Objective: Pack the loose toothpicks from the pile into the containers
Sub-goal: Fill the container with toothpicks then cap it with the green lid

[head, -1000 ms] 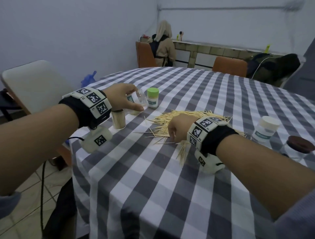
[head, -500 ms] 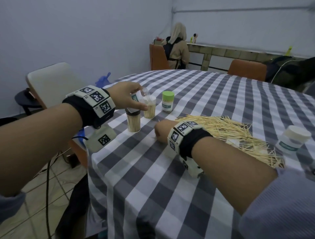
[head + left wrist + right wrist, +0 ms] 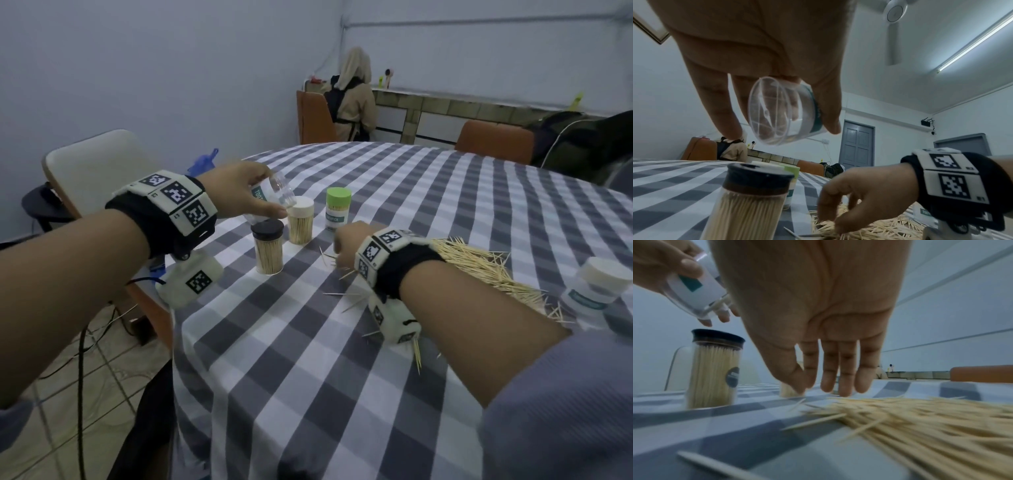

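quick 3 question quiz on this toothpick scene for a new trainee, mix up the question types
1. True or false: the clear container held by the left hand is packed full of toothpicks.
2. Multiple choice: where is the right hand? A) on the green-lidded container B) at the near edge of the toothpick pile, fingers pointing down C) resting in the lap
3. Fill in: the full container nearest the left hand has a ____ lid.

Key: 1 false, it is tilted and looks empty. 2 B. 3 dark; that is the dark-lidded container, standing upright on the checked tablecloth.
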